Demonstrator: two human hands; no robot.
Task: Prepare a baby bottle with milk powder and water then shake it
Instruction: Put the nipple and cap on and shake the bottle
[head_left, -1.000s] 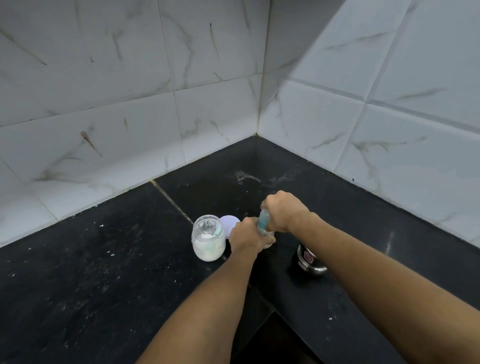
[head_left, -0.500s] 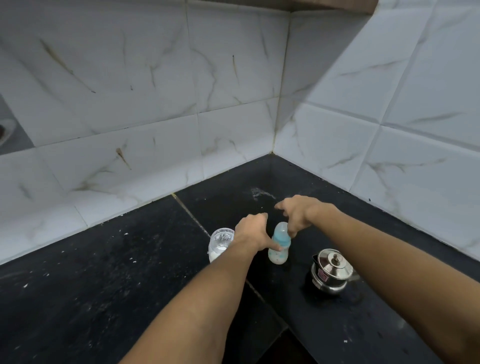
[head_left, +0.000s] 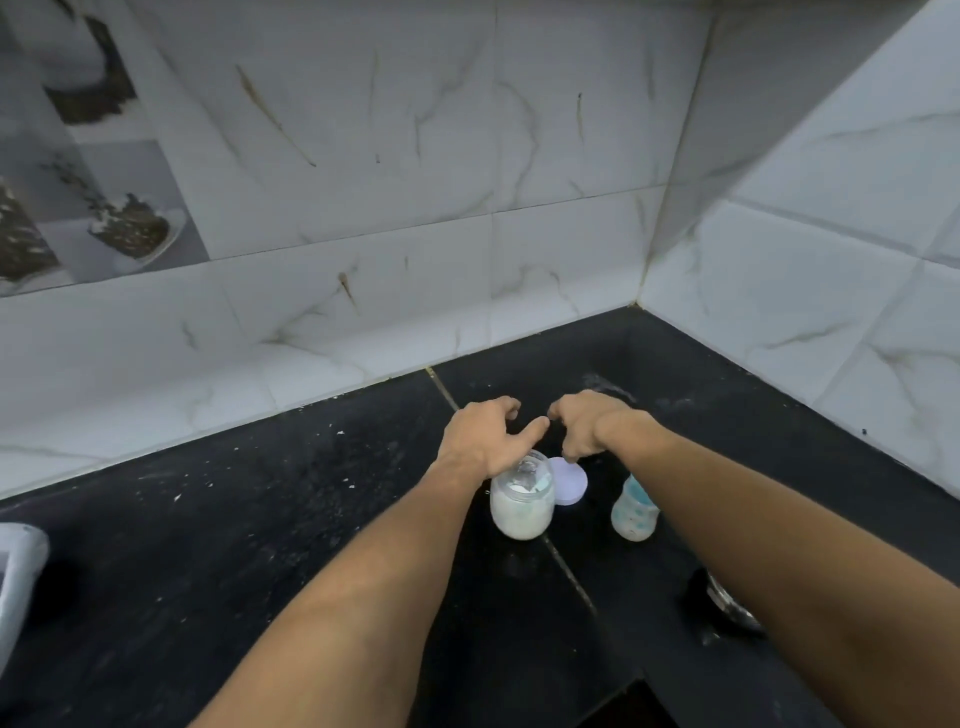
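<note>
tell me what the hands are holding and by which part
Nothing. The left hand hovers over the open jar, the right hand above the lid, both loosely curled; the bottle stands free.

A single wide-angle camera, worn on the person's head, looks forward and down across a black counter (head_left: 249, 545) towards the far corner (head_left: 640, 296) where two white tiled walls (head_left: 363, 270) meet. It sits near the work. Both forearms run in from the near edge and fill the lower frame, and the left hand (head_left: 483, 441) and right hand (head_left: 587, 426) fall just below centre. The corner stands right of centre, so the view faces slightly left. The tile lines bow towards the edges.
</note>
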